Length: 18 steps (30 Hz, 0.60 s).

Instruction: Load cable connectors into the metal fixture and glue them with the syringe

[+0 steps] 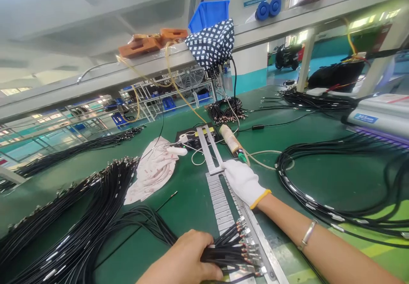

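My bare left hand (188, 258) is wrapped round a bunch of black cables (223, 252) near their ends. Bare metal connectors with copper-coloured wires (251, 245) lie in a row along a long slotted metal fixture (220, 203). In a white glove with a yellow cuff, my right hand (241, 181) is closed at the fixture's far part. Its fingertips grip the end of a long two-pronged metal bar (206, 149), which points away from me; the thumb is partly hidden.
Thick black cable bundles (105, 198) lie at the left, beside a crumpled pale cloth (155, 169). Coiled cables (297, 186) curve round at the right. A tape-wrapped tool (230, 139) and a black box (188, 139) sit beyond the fixture. A white and purple machine (383, 117) stands far right.
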Motion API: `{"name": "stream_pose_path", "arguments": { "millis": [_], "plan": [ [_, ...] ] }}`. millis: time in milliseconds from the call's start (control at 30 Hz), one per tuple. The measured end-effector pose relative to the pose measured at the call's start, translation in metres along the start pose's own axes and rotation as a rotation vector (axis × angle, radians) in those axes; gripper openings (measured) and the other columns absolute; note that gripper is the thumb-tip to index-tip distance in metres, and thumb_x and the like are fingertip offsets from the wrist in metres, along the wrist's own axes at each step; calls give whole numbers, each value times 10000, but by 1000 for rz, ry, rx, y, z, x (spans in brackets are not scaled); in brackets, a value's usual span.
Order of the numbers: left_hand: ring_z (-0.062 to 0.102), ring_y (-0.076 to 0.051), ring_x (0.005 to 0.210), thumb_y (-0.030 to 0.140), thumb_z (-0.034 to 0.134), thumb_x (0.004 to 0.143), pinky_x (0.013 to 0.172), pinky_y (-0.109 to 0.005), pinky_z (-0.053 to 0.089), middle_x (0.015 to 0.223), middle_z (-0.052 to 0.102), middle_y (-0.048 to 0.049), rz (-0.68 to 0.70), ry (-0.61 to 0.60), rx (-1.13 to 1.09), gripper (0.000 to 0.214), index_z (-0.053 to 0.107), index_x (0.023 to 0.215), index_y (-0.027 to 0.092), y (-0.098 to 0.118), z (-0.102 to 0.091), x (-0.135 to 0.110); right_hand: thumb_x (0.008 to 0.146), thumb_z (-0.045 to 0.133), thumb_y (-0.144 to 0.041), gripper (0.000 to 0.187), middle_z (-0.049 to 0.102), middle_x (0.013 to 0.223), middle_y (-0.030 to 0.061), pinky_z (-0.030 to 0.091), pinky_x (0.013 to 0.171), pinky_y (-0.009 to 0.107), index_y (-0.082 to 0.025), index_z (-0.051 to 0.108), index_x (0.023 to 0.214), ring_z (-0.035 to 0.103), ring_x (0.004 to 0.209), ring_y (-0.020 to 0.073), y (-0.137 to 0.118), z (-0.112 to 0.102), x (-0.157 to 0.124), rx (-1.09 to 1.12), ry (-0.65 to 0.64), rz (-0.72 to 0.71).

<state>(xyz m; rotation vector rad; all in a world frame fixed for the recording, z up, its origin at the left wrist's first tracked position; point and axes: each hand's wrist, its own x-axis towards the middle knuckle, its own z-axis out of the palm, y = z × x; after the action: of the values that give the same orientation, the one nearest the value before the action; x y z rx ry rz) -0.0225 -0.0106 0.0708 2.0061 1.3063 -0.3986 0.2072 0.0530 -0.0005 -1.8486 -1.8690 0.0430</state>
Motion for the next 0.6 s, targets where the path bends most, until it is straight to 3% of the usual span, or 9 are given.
{"name": "stream_pose_path", "arguments": {
  "millis": [133, 267, 433, 533, 600],
  "plan": [
    [577, -259, 1077, 361, 692, 814, 957, -329, 415, 1163, 633, -56, -38, -22, -4, 288, 700, 1060, 213, 5, -10, -10, 1019, 376, -185, 335, 660, 1091, 114, 430, 939, 309, -178, 649, 1213, 606, 1025, 215, -3, -2, 1, -14, -2, 13],
    [572, -250, 1128, 432, 633, 852, 978, -303, 425, 1208, 649, -26, 28, 51, -85, 324, 689, 1115, 252, -11, -8, -12, 1024, 390, -194, 315, 655, 1101, 106, 433, 919, 305, -191, 646, 1209, 609, 1002, 215, -4, -2, 1, -19, -10, 19],
    [603, -193, 911, 418, 644, 817, 762, -241, 414, 982, 648, -17, 229, 9, 102, 219, 609, 786, 204, -21, 2, 3, 1024, 406, -194, 304, 650, 1114, 114, 421, 937, 308, -186, 644, 1213, 602, 1030, 223, -3, -1, 0, -12, -7, 20],
    [616, -189, 866, 475, 594, 854, 721, -236, 403, 963, 653, -20, 229, 34, 143, 263, 606, 829, 214, -18, 9, 6, 1025, 405, -201, 308, 652, 1114, 112, 421, 932, 310, -188, 644, 1219, 602, 1022, 223, -3, -1, 0, -7, -4, 12],
    [643, -201, 882, 425, 572, 868, 734, -238, 418, 974, 687, -23, 189, 35, 155, 213, 626, 910, 224, -18, 15, 5, 1025, 399, -198, 315, 653, 1113, 114, 423, 927, 312, -186, 643, 1225, 603, 1017, 224, -2, 0, 0, -8, -2, 12]
  ]
}}
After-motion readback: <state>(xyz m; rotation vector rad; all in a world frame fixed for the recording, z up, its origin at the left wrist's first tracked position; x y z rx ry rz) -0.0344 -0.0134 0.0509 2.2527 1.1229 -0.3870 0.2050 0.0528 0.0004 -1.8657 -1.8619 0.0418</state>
